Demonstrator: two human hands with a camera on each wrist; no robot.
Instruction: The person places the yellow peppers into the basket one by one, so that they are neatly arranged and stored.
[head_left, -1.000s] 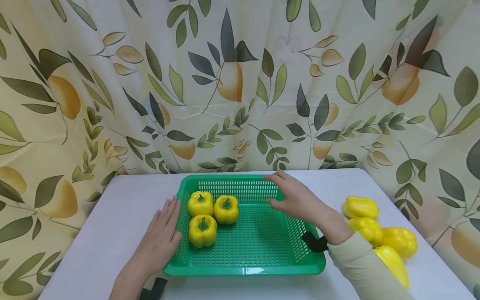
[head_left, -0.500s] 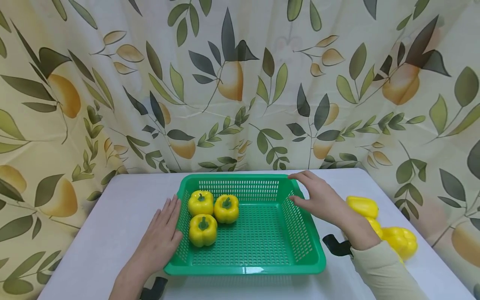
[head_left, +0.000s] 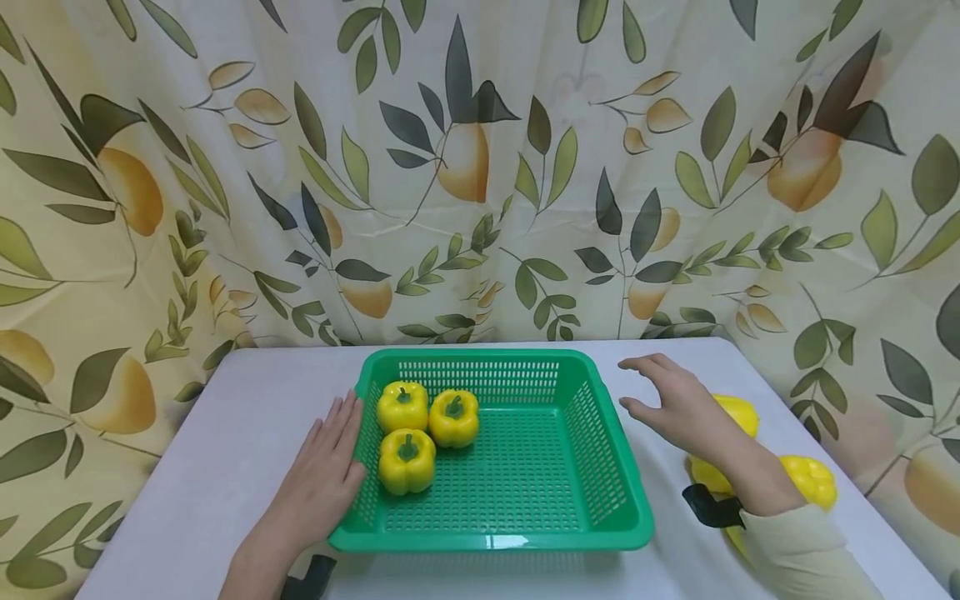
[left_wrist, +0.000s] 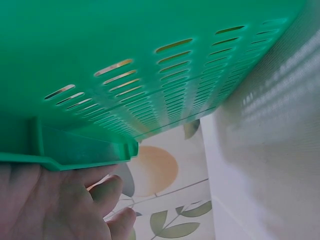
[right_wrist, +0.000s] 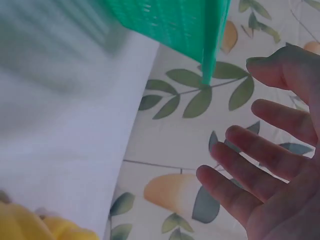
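A green plastic basket with slotted walls stands on the table, three yellow bell peppers upright in its left part. My left hand rests flat along the basket's left rim, fingers straight; in the left wrist view its fingers lie under the rim. To the right of the basket, my right hand is in the air with fingers spread and nothing held. Its forearm partly covers more yellow bell peppers lying on the table. One cluster of these peppers shows at the bottom of the right wrist view.
The white table ends at a back edge just behind the basket. A curtain printed with leaves and fruit hangs behind and to both sides. Black straps sit at both wrists.
My right hand has moved rightward from above the basket, past its right rim, to a spot near the loose peppers. My left hand and the peppers in the basket have stayed put.
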